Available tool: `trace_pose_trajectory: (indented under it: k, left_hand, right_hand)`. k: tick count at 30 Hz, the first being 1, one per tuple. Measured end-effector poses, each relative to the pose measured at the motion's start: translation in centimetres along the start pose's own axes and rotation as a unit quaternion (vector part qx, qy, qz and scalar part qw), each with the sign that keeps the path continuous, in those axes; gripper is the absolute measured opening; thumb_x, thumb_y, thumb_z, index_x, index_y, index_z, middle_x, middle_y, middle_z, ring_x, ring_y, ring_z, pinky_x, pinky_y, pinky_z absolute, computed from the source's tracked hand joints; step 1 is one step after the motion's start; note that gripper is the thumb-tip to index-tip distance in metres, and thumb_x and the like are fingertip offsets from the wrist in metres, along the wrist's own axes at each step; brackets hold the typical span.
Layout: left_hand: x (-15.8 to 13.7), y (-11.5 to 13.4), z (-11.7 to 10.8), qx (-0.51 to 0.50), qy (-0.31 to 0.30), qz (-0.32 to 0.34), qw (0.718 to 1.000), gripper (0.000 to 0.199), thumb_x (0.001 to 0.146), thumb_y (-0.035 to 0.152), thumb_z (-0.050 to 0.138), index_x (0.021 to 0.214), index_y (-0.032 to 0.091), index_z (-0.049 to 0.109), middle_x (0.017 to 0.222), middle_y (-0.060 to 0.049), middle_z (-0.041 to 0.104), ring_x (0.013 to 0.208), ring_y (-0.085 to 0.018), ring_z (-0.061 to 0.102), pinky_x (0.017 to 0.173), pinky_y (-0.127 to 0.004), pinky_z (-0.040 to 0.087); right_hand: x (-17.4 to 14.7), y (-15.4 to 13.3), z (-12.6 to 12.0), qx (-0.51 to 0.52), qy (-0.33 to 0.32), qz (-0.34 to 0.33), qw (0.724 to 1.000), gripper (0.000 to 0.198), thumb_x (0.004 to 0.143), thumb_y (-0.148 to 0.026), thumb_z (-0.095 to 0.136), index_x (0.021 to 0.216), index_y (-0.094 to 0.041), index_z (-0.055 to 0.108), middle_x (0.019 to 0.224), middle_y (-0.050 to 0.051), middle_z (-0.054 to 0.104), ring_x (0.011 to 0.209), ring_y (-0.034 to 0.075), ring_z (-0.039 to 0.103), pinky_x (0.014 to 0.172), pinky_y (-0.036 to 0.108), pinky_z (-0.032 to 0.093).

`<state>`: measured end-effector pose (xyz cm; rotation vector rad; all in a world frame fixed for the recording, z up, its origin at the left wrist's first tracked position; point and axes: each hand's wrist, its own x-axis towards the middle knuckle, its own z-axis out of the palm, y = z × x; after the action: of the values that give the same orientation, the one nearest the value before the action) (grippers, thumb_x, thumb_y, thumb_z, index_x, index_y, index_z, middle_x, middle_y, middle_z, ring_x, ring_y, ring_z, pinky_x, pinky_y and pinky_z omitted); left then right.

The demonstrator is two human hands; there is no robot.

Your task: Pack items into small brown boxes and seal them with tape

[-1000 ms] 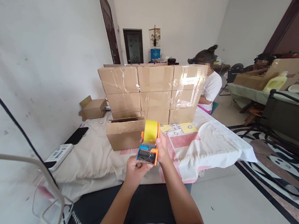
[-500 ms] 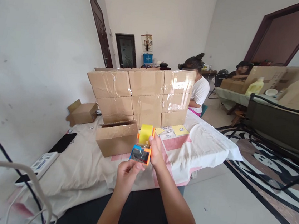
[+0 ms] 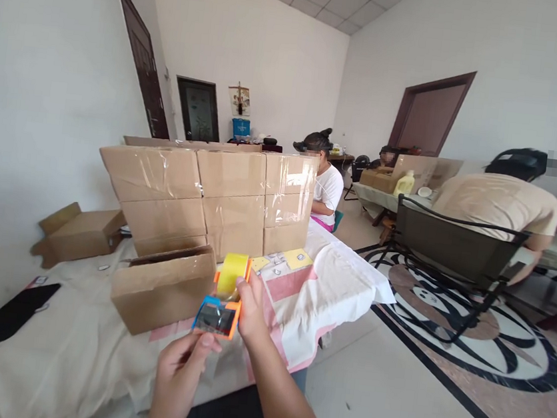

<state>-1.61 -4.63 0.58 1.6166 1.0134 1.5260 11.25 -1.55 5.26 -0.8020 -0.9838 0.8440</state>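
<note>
My right hand [image 3: 250,303] grips an orange and blue tape dispenser [image 3: 233,328] from its right side. A yellow roll of packing tape [image 3: 235,268] sits in the far end of the dispenser. At the near, dark front edge, my left hand [image 3: 185,359] has thumb and finger pinched on the tape; its loose end is too fine to see clearly. Just beyond and left of both hands stands a cardboard box [image 3: 162,296] with its top flaps up. Behind it rises a stack of taped cardboard boxes [image 3: 230,213] on the cloth-covered table [image 3: 345,280].
A small open carton [image 3: 87,234] lies at the left by the wall, with a flat black item [image 3: 12,313] nearer me. One person [image 3: 329,184] sits behind the stack; others are at the right tables. A folding chair [image 3: 455,249] stands on the patterned rug.
My view has turned right and tilted up, bringing in the ceiling and a person on the folding chair. Both hands keep the same hold on the dispenser and tape.
</note>
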Motion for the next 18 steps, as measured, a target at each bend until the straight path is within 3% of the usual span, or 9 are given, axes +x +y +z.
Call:
trace_pose_trajectory:
  k: [7,18]
  left_hand:
    - [0.1,-0.6,0.4,-0.030,0.020,-0.010,0.999,0.051,0.081,0.061,0.067,0.054,0.017,0.070,0.047,-0.001,0.053,0.041,-0.011,0.042,0.038,-0.021,0.035]
    - [-0.6,-1.2,-0.3,-0.059,0.044,-0.071,0.995,0.044,0.082,0.053,0.070,0.056,0.018,0.065,0.044,0.003,0.042,0.042,-0.011,0.036,0.040,-0.022,0.030]
  right_hand:
    - [0.1,-0.2,0.3,0.010,0.040,0.053,0.998,0.026,0.085,-0.045,0.054,0.096,-0.027,0.067,0.091,0.002,0.069,0.097,0.024,0.063,0.082,0.033,0.051]
    - [-0.1,-0.1,1.4,0.034,0.023,0.096,0.995,0.023,0.087,-0.046,0.051,0.087,-0.027,0.065,0.087,0.003,0.068,0.090,0.024,0.064,0.073,0.034,0.050]
